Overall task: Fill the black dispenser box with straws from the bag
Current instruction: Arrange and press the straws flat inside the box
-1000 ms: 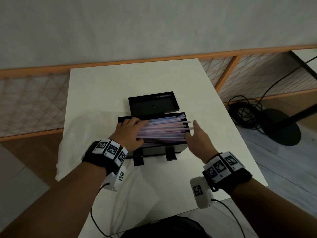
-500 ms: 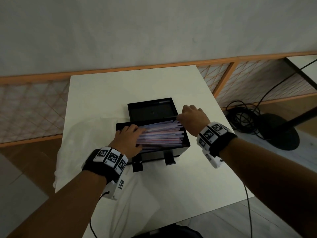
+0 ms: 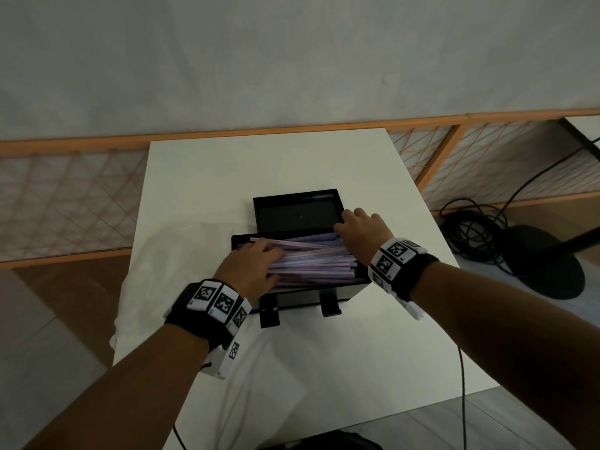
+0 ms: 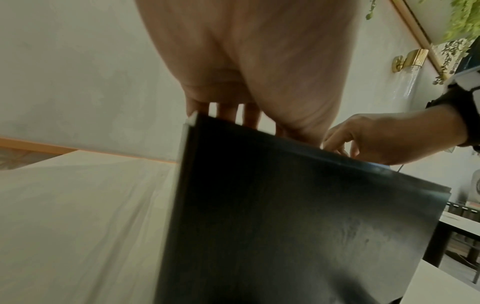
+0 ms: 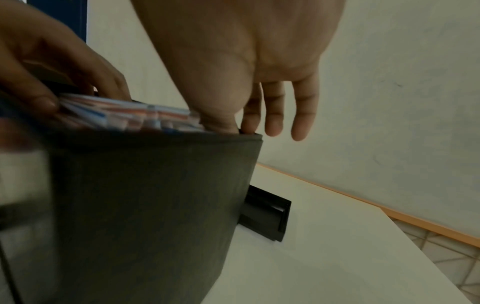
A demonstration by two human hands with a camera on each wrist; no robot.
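The black dispenser box (image 3: 298,297) stands mid-table, packed with pink and purple striped straws (image 3: 311,258). My left hand (image 3: 259,264) lies on the left end of the straws and presses them down with spread fingers. My right hand (image 3: 357,228) is at the box's back right corner. In the right wrist view its thumb (image 5: 221,121) pushes against the straw ends (image 5: 135,117) inside the box wall (image 5: 142,195), and its other fingers hang straight. The left wrist view shows mostly the box side (image 4: 298,216). A white bag (image 3: 146,287) lies flat at the left.
The box's black lid (image 3: 297,212) lies upturned just behind the box. The white table (image 3: 259,164) ends close on the right. On the floor there lie coiled cables (image 3: 470,228) and a round black stand base (image 3: 545,264). An orange-framed lattice rail runs behind.
My right hand went from the box's front right, where a few straws stuck out, to the back right corner. Those straws now lie inside. My left hand stayed on the straws.
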